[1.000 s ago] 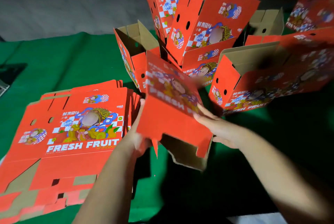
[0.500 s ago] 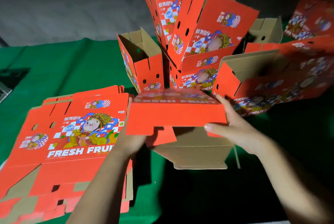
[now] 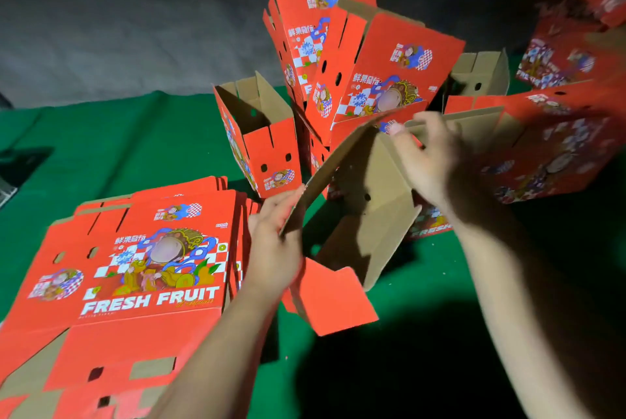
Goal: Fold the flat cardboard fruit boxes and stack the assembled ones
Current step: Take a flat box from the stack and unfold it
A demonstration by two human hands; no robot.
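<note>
And the box has swung open since a moment ago: it was held as a flattened red slab between the hands, now its brown inside faces up and the right hand has climbed to the far edge. The left hand grips the near-left panel of the half-opened box, fingers curled round the cardboard's edge. The right hand pinches the upper far rim, thumb on top, though it is blurred. The box hangs between them above the green cloth, a red bottom flap dangling loose under the left wrist. Left of the left forearm lies the stack of flat boxes, "FRESH FRUIT" face up. Behind the hands stands the pile of assembled boxes, leaning on one another; one open-topped box stands just beyond the left hand's fingertips.
</note>
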